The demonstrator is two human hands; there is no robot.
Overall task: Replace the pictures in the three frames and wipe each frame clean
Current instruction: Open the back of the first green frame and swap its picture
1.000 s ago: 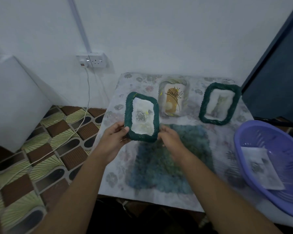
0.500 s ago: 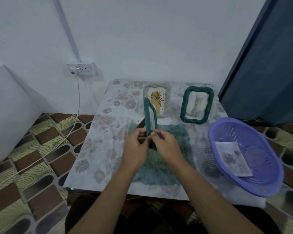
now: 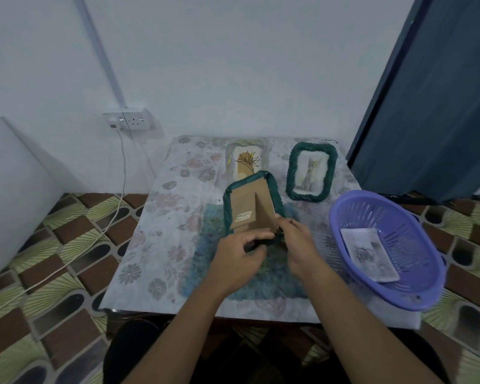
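Back toward cam, green frame [image 3: 227, 214] gripped at lower edge by L hand [image 3: 237, 260] & R hand [image 3: 299, 245]; cardboard backing [image 3: 245, 202] should be eased out evenly, stand [image 3: 263, 210] not bent.

Matt cardboard frame back [image 3: 250, 206]; fuzzy cloth [image 3: 205, 256]; plastic basket [image 3: 427, 295].

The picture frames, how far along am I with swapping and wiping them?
Early, it seems; nothing looks finished. In hand: the green frame shows its cardboard back, with the left hand and right hand gripping its lower edge. Left: the cat frame and pale frame lie untouched, a rose print sits in the basket, and the cloth lies unused.
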